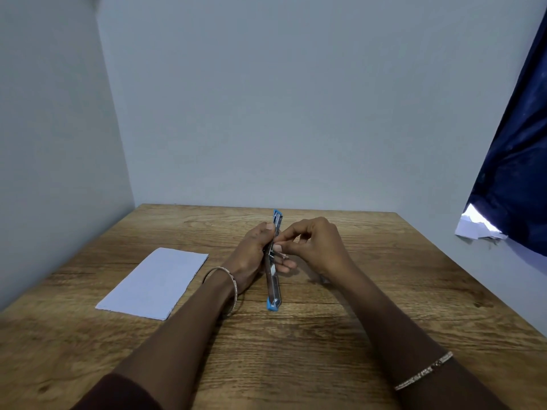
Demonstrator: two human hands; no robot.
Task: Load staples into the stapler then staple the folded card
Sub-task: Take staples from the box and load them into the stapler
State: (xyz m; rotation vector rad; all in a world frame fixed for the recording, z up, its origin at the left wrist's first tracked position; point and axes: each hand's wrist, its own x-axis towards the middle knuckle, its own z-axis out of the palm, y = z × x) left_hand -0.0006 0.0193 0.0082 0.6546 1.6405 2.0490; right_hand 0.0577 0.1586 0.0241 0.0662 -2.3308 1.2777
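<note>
A blue and silver stapler [273, 288] is swung fully open into one long straight line above the middle of the wooden table [355, 335]. My left hand [251, 255] grips it around the middle, thumb along the metal channel. My right hand [316, 247] is at the channel from the right, its thumb and forefinger pinched together at the metal; whatever they hold is too small to make out. The folded white card [154, 284] lies flat on the table to the left, apart from both hands.
Pale walls close in the table at the back and left. A dark blue curtain [515, 173] hangs at the right, with a scrap of white paper [476, 227] below its lower corner. Bracelets are on both wrists.
</note>
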